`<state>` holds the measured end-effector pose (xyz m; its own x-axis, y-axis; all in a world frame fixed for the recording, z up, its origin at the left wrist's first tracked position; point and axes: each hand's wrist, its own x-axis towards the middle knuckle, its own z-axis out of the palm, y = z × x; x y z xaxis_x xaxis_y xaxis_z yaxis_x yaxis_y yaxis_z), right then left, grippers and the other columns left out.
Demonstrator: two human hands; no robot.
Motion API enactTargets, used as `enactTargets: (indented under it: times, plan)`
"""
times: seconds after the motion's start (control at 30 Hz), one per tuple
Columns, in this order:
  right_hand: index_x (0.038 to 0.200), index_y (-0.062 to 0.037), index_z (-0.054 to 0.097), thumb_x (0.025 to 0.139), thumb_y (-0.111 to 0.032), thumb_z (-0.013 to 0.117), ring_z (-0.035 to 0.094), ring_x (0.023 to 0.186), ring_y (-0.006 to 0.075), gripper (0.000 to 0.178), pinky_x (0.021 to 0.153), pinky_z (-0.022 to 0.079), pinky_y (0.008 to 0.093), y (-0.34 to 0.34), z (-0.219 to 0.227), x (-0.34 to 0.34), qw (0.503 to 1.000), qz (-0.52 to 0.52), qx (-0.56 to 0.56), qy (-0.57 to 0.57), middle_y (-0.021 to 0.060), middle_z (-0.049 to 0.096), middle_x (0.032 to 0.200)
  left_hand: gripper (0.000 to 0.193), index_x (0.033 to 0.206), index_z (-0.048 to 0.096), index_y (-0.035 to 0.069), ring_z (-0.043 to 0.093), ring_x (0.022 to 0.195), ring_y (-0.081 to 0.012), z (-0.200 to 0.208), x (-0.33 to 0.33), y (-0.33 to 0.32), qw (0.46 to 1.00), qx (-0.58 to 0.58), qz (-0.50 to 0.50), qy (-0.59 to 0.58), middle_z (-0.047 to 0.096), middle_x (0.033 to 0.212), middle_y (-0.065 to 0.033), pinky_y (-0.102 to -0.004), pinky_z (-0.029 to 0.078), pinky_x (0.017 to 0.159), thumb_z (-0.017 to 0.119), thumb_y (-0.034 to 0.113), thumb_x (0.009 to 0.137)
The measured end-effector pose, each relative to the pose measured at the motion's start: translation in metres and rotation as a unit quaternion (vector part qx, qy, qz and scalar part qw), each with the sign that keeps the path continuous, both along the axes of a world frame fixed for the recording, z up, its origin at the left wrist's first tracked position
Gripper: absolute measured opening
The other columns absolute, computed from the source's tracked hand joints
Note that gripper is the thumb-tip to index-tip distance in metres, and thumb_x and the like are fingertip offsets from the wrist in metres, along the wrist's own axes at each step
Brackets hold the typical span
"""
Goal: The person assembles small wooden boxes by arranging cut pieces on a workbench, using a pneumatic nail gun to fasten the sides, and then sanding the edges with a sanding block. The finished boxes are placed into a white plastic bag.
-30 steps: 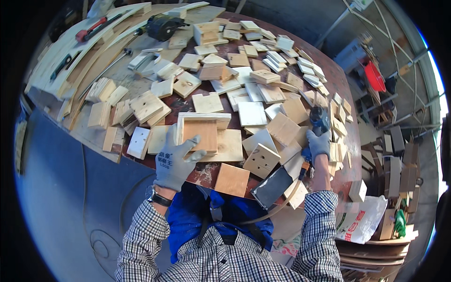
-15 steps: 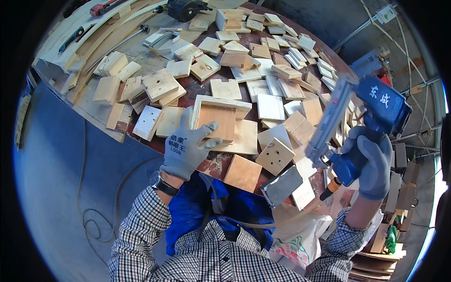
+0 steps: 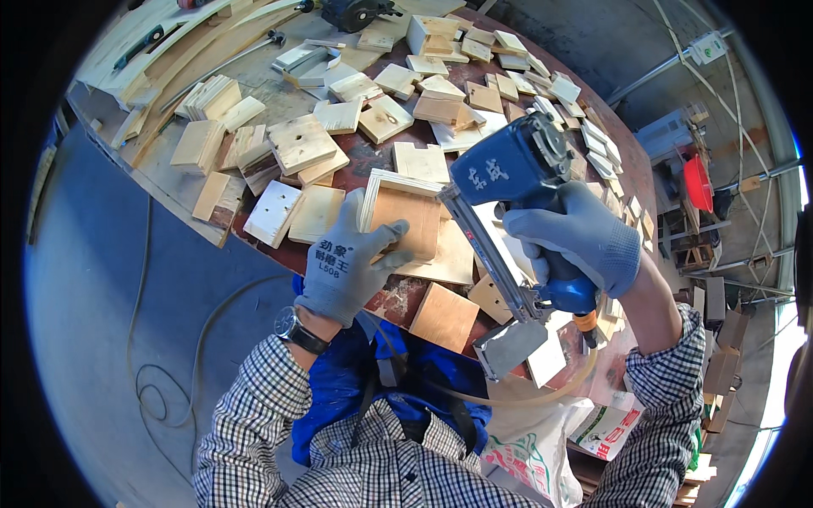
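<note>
My gloved left hand (image 3: pixel 340 264) grips a small, partly built wooden box (image 3: pixel 405 218) by its left and near sides, fingers bent over its near edge. The box has two raised light plywood sides and a reddish-brown panel, and lies on other wood blocks near the table's front edge. In my gloved right hand (image 3: pixel 586 241) is a blue-black pneumatic nail gun (image 3: pixel 506 162), fingers wrapped round its handle. Its nose is beside the box's right corner; whether they touch I cannot tell. An air hose (image 3: pixel 542 394) runs from an orange fitting under the handle.
Many loose wood blocks (image 3: pixel 387 120) cover the dark red table (image 3: pixel 631 161). A square brown block (image 3: pixel 444 317) and a grey metal-looking piece (image 3: pixel 511 345) lie near its front edge. A power tool (image 3: pixel 351 12) sits at the back. Printed sacks (image 3: pixel 542 453) stand below the table.
My right hand has swung the nail gun leftward from the right side up to the box. The left hand keeps its hold on the box. The view has shifted slightly.
</note>
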<state>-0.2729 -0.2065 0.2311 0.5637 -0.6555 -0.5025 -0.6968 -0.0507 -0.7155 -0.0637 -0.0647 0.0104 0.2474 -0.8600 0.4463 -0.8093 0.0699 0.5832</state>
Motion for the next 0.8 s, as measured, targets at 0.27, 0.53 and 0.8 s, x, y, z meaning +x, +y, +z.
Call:
enactTargets:
  times: [0.27,0.53,0.8]
  plan:
    - [0.108,0.0011,0.070,0.092,-0.033,0.077,0.066,0.058,0.0089,0.039,0.054,0.055,0.0230,-0.010,-0.026,-0.002,0.999,0.027,0.005,0.037,0.0029,0.067,0.078,0.044,0.118,0.082,0.023,0.076,0.095,-0.0318,-0.004,-0.002,-0.001,1.000,-0.006,0.001,-0.008,0.061,0.133,-0.0212,-0.0377,0.063,0.074,0.091,0.042,0.080]
    - [0.110,0.0009,0.071,0.092,-0.036,0.077,0.066,0.058,0.0093,0.041,0.054,0.055,0.0229,-0.010,-0.027,0.004,0.998,0.031,-0.012,0.048,0.0054,0.071,0.081,0.044,0.119,0.080,0.023,0.076,0.094,-0.0326,-0.002,0.000,0.000,1.000,-0.007,0.002,-0.025,0.059,0.136,-0.0229,-0.0388,0.063,0.074,0.090,0.044,0.081]
    - [0.125,-0.0034,0.069,0.090,-0.033,0.082,0.065,0.061,0.0066,0.048,0.059,0.054,0.0229,-0.014,-0.035,0.002,0.997,0.064,0.000,0.050,0.0012,0.071,0.089,0.046,0.120,0.079,0.024,0.076,0.095,-0.0352,-0.001,0.000,-0.002,0.999,-0.027,-0.003,-0.030,0.059,0.137,-0.0235,-0.0407,0.063,0.075,0.090,0.044,0.080]
